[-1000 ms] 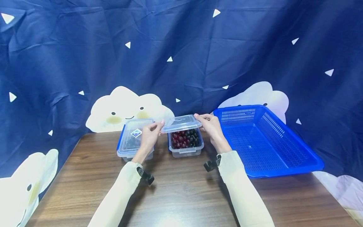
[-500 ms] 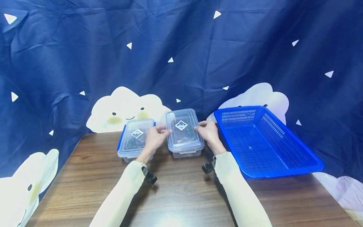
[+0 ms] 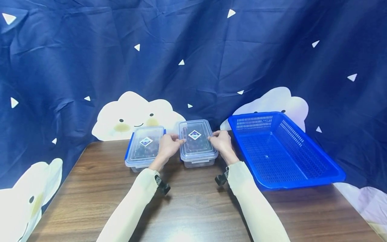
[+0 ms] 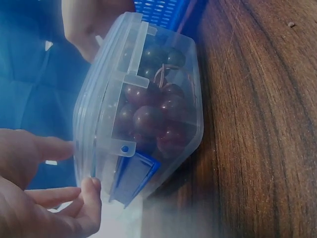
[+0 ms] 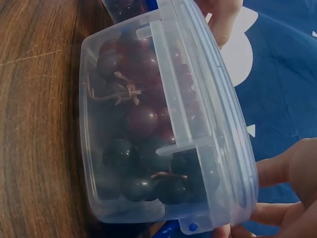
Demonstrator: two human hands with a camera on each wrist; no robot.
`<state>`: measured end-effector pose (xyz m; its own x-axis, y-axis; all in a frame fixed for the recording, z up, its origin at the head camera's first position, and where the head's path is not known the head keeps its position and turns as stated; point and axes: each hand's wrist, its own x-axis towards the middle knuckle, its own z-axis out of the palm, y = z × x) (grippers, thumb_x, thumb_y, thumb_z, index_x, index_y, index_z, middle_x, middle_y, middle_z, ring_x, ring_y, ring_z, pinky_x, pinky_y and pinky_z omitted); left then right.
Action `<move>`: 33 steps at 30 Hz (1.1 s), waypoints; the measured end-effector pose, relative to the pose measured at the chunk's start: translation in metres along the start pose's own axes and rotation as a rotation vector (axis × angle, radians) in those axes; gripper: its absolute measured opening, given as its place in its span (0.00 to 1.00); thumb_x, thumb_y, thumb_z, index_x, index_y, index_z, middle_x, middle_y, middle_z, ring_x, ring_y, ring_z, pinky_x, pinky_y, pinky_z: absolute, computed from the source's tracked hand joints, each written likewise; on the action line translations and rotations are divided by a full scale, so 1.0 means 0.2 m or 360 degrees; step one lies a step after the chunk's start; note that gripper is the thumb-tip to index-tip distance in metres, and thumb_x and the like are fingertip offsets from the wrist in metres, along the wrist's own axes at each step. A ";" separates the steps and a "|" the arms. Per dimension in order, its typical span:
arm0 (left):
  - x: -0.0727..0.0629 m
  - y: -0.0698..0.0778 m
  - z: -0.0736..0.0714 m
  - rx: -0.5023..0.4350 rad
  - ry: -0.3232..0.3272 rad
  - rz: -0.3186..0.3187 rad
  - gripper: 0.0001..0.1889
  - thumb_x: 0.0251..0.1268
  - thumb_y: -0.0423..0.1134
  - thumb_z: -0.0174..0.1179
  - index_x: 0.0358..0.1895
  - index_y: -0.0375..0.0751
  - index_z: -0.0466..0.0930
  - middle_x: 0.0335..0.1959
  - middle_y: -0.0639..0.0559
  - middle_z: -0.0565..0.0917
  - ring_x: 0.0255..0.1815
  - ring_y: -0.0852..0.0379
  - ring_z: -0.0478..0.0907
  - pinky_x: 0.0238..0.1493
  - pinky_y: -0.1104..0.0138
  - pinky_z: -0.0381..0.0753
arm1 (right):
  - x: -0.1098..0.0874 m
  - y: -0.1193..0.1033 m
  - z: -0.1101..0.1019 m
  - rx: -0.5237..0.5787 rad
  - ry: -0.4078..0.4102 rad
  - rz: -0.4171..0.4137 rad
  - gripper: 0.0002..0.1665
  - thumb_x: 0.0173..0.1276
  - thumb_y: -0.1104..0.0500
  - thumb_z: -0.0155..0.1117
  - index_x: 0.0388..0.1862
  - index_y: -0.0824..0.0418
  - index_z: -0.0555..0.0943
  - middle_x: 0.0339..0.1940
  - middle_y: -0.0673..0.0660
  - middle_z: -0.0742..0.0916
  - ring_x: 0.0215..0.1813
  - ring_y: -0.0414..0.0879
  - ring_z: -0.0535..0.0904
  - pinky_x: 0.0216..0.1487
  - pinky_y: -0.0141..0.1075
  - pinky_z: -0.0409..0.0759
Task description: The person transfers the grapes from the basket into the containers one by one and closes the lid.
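Observation:
A clear plastic lid (image 3: 198, 145) with a diamond-shaped label lies over a clear food container (image 3: 199, 164). Through the wall, dark red grapes (image 4: 148, 116) and near-black grapes (image 5: 138, 186) show, with bits of stem among them. My left hand (image 3: 170, 145) pinches the lid's left edge, thumb on top and fingertips at the rim. At the opposite edge my right hand (image 3: 222, 142) pinches it too. A blue side latch (image 4: 134, 173) hangs out from the container below my left fingertips. Most of the right hand's fingertips are hidden behind the rim in the right wrist view.
Left of the container stands a similar lidded box (image 3: 142, 153) with blue latches, close by my left hand. A big blue plastic basket (image 3: 272, 151) sits to the right. A dark blue curtain (image 3: 193, 50) hangs behind the wooden table (image 3: 187, 201).
The lid came down from a tilted position above the grapes and now lies flat on the container. Both hands lowered with it, still at its two sides.

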<state>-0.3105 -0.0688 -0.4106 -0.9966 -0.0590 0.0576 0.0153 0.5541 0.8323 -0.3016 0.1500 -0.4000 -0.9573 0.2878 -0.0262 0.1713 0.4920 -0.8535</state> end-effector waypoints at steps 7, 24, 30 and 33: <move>0.01 0.00 0.01 0.0063 0.0008 -0.0017 0.28 0.63 0.48 0.73 0.62 0.34 0.84 0.52 0.40 0.90 0.57 0.44 0.86 0.61 0.53 0.85 | 0.00 0.01 0.01 -0.0009 0.0005 -0.0006 0.18 0.71 0.59 0.68 0.54 0.69 0.86 0.56 0.67 0.89 0.55 0.58 0.83 0.58 0.50 0.85; 0.00 0.01 0.03 0.0104 0.0005 -0.0006 0.26 0.64 0.45 0.72 0.61 0.33 0.85 0.56 0.37 0.89 0.60 0.42 0.86 0.63 0.52 0.85 | 0.00 0.04 0.02 -0.0037 -0.0011 0.0040 0.17 0.72 0.58 0.68 0.52 0.68 0.86 0.54 0.66 0.89 0.53 0.55 0.83 0.53 0.46 0.85; -0.01 0.01 0.03 0.0094 -0.0024 -0.0047 0.26 0.65 0.45 0.71 0.62 0.32 0.84 0.58 0.36 0.88 0.61 0.41 0.86 0.63 0.52 0.85 | 0.00 0.05 0.02 -0.0022 -0.0010 0.0039 0.15 0.71 0.58 0.68 0.50 0.68 0.86 0.52 0.65 0.89 0.49 0.53 0.82 0.46 0.41 0.84; -0.01 0.01 0.04 0.0101 -0.0027 -0.0054 0.26 0.66 0.45 0.71 0.62 0.32 0.84 0.59 0.36 0.88 0.62 0.41 0.85 0.63 0.52 0.85 | 0.00 0.05 0.01 -0.0020 -0.0010 0.0036 0.16 0.71 0.58 0.68 0.51 0.68 0.86 0.52 0.66 0.89 0.49 0.53 0.83 0.47 0.42 0.85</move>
<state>-0.3100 -0.0610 -0.4122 -0.9977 -0.0646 0.0203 -0.0229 0.6038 0.7968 -0.3001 0.1522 -0.4099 -0.9547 0.2936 -0.0487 0.1956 0.4956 -0.8462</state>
